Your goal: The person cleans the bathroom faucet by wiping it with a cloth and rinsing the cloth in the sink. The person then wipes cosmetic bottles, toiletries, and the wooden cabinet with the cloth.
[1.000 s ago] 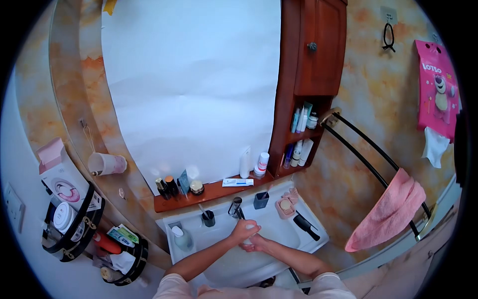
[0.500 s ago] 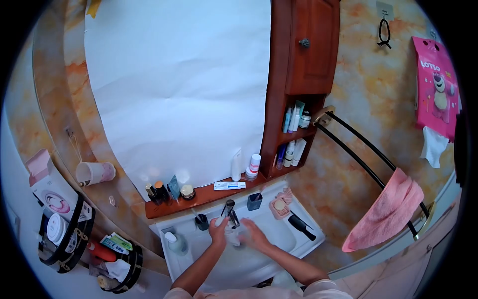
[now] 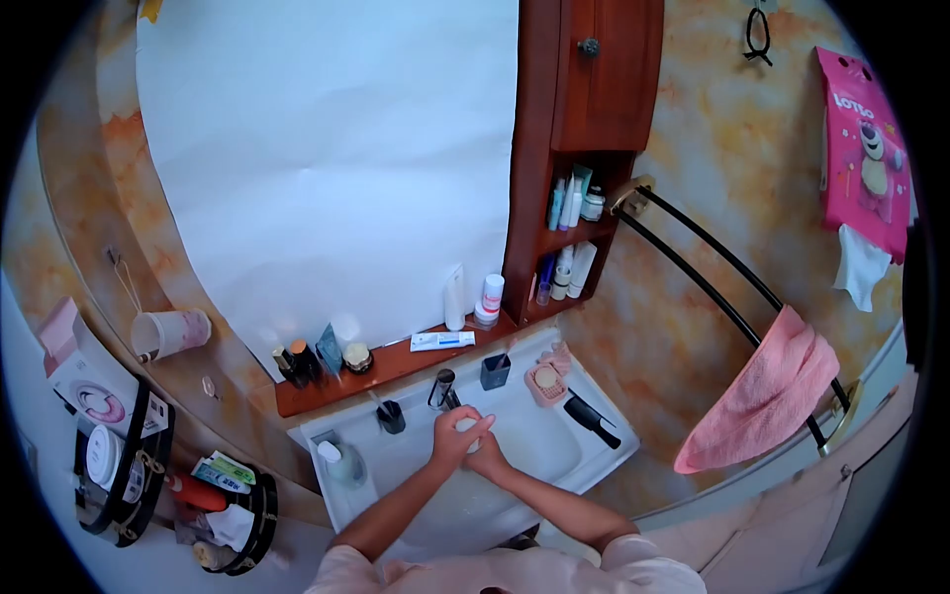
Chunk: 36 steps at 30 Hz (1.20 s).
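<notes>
Over the white sink (image 3: 539, 450), my left hand (image 3: 451, 439) and my right hand (image 3: 487, 455) are pressed together, fingers closed. A small white piece (image 3: 468, 426), looking like a bar of soap, shows between them; its outline is mostly hidden. Just behind the hands rises the metal faucet (image 3: 442, 388). Dark cups stand on the rim either side of it: one on the left (image 3: 392, 418), one on the right (image 3: 495, 372). A pink soap dish (image 3: 546, 384) sits on the right rim beside a black-handled brush or comb (image 3: 592, 423).
A pump bottle (image 3: 343, 463) stands on the sink's left corner. Above the sink, a wooden shelf (image 3: 401, 371) carries bottles, jars and a toothpaste tube (image 3: 442, 341). Black rails (image 3: 698, 272) with a pink towel (image 3: 762, 401) project at right; corner baskets (image 3: 259, 535) hang at left.
My hands were apart, the left one holding the white piece; now they have come together around it. The camera view has shifted slightly, so the surroundings appear higher and further left.
</notes>
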### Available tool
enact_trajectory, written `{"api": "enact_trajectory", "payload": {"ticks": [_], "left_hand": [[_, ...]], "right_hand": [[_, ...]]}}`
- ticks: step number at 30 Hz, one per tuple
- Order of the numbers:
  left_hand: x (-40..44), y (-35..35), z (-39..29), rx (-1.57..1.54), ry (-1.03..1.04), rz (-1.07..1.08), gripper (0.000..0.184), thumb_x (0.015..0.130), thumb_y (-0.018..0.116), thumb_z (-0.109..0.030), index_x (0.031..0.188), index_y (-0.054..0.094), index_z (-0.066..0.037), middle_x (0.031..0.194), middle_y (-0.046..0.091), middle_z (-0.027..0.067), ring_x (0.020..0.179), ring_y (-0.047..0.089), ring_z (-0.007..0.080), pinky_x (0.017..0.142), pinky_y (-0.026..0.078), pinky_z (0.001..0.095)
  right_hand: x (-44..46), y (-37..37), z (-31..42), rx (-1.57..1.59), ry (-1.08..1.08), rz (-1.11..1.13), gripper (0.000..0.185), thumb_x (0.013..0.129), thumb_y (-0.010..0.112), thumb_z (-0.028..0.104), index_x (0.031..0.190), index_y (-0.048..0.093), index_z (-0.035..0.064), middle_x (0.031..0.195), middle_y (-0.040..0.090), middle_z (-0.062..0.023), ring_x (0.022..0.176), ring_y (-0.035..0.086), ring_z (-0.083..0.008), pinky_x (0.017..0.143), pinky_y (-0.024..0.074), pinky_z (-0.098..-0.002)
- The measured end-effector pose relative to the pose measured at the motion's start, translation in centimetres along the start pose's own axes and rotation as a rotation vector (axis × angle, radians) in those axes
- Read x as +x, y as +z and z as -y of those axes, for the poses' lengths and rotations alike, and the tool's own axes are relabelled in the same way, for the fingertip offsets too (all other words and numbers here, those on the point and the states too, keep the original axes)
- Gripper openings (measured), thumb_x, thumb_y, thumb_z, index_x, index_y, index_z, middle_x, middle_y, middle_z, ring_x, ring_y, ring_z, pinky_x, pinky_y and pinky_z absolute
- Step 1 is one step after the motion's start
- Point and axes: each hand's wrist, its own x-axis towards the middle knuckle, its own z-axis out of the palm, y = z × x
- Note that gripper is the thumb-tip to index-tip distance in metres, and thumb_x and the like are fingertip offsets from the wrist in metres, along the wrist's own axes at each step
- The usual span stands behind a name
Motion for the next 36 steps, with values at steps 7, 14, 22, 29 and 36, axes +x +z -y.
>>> {"api": "enact_trajectory", "payload": {"ticks": [7, 14, 22, 29, 36], "left_hand": [[1.4, -0.9, -2.7, 0.011, -0.164, 0.331, 0.033, 0.085, 0.066, -0.023, 0.062, 0.057, -0.002, 0.052, 0.051, -0.0032, 0.052, 0.045, 0.0028, 0.05, 0.038, 0.0217], [4.5, -1.8, -6.8, -0.026, -0.162, 0.46, 0.035, 0.088, 0.062, -0.023, 0.06, 0.057, -0.002, 0.052, 0.053, 0.0001, 0.05, 0.048, 0.0048, 0.05, 0.04, 0.0237], [5.7, -1.3, -6.7, -0.117, -0.245, 0.436, 0.038, 0.088, 0.061, -0.024, 0.057, 0.055, -0.002, 0.053, 0.052, 0.0007, 0.049, 0.045, 0.0076, 0.05, 0.037, 0.0244], [6.3, 0.3, -5.6, -0.087, -0.206, 0.324, 0.037, 0.086, 0.061, -0.023, 0.057, 0.054, -0.002, 0.055, 0.053, 0.0021, 0.053, 0.047, 0.0082, 0.053, 0.038, 0.0253], [4.1, 0.6, -3.4, -0.205, -0.102, 0.16, 0.025, 0.084, 0.066, -0.018, 0.066, 0.057, -0.002, 0.063, 0.058, 0.0021, 0.059, 0.051, 0.0089, 0.058, 0.041, 0.025]], "right_hand": [[1.1, -0.9, 0.6, 0.01, -0.113, 0.252, 0.047, 0.077, 0.068, 0.012, 0.117, 0.049, 0.0004, 0.107, 0.057, -0.01, 0.104, 0.055, -0.0192, 0.084, 0.0447, -0.0338], [3.9, -3.1, 4.1, 0.131, 0.303, 0.645, 0.032, 0.078, 0.071, 0.024, 0.098, 0.055, 0.0054, 0.074, 0.055, -0.0034, 0.064, 0.053, -0.0114, 0.052, 0.042, -0.0273], [5.0, -5.8, 7.6, 0.435, 0.463, 0.816, 0.017, 0.079, 0.068, 0.016, 0.08, 0.053, 0.0078, 0.06, 0.043, 0.0014, 0.049, 0.038, -0.0075, 0.043, 0.0261, -0.023], [5.7, -7.1, 5.4, 0.473, 0.55, 0.877, 0.019, 0.079, 0.07, 0.014, 0.086, 0.053, 0.0078, 0.062, 0.045, 0.0018, 0.049, 0.038, -0.0073, 0.043, 0.0243, -0.023], [6.0, -8.8, 4.7, 0.354, 0.165, 0.863, 0.032, 0.08, 0.07, 0.014, 0.108, 0.056, 0.0068, 0.101, 0.058, -0.0034, 0.094, 0.055, -0.0128, 0.078, 0.0444, -0.0274]]}}
